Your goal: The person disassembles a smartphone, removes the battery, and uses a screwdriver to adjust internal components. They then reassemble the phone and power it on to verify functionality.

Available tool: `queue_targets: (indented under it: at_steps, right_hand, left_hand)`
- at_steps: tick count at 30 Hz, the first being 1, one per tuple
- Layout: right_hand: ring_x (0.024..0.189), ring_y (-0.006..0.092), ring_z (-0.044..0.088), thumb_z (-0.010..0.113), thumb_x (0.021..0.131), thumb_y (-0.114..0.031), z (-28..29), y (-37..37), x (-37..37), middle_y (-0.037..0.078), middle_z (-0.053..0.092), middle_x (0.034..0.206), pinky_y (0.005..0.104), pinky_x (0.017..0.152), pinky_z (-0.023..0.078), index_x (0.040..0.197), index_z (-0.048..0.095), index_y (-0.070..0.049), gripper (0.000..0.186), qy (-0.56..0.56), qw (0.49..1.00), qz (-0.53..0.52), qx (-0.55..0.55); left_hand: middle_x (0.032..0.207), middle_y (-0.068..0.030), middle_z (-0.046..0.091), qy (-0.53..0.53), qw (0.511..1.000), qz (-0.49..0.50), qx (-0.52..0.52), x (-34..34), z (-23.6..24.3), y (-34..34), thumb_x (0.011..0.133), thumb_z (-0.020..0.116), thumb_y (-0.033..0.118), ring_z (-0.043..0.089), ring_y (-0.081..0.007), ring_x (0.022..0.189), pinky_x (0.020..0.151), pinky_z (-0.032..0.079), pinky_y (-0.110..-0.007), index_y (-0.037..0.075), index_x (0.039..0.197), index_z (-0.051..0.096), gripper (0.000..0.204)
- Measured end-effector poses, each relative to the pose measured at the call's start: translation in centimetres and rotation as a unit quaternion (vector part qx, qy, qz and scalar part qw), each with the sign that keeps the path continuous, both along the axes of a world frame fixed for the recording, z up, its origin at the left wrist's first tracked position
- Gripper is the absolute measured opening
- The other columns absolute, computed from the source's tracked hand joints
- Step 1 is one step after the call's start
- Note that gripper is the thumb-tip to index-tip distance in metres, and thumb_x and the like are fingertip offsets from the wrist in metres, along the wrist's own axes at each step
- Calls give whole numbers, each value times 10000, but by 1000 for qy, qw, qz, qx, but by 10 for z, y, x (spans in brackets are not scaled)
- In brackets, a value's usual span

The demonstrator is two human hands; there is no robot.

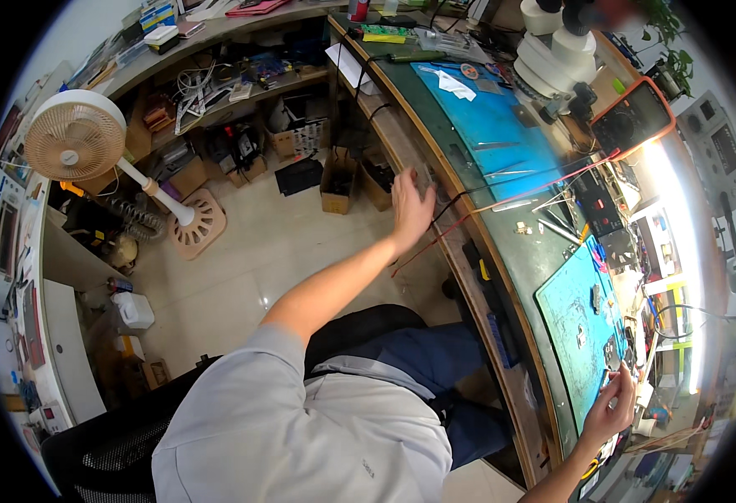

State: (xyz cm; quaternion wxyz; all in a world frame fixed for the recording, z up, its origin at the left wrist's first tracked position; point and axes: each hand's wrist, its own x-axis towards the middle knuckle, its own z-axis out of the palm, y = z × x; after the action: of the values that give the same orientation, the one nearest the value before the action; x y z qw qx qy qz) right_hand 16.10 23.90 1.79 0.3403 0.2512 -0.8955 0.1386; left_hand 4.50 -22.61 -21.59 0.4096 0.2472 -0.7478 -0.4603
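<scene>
My left hand is stretched out to the left with fingers spread, at the wooden front edge of the green workbench. It holds nothing and hovers next to a red and a black test lead that run across the bench. My right hand rests at the near end of a teal work mat. Its fingers curl by small dark parts; I cannot tell whether it grips one.
A white microscope and an orange-cased meter stand at the far end beside a blue mat. A white fan and cardboard boxes stand on the floor to the left. A black mesh chair is under me.
</scene>
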Motion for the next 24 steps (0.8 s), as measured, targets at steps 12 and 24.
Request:
queue_targets:
  at_steps: [12, 24]
  right_hand:
    - [768, 249, 720, 598, 947, 142, -2, -23, -2, 145, 725, 903, 340, 661, 545, 1202, 728, 28, 308, -21, 999, 20, 13]
    - [809, 277, 730, 636, 957, 90, -24, -12, -9, 155, 734, 973, 356, 685, 569, 1230, 741, -19, 312, -71, 997, -17, -20]
  left_hand:
    - [1128, -230, 765, -226, 952, -174, 114, -40, 40, -70, 894, 703, 143, 728, -366, 1052, 936, 585, -444, -79, 1138, 741, 331]
    - [1255, -46, 728, -185, 863, -298, 363, 164, 105, -189, 1044, 714, 297, 694, -174, 1145, 1001, 552, -362, 45, 1311, 678, 369]
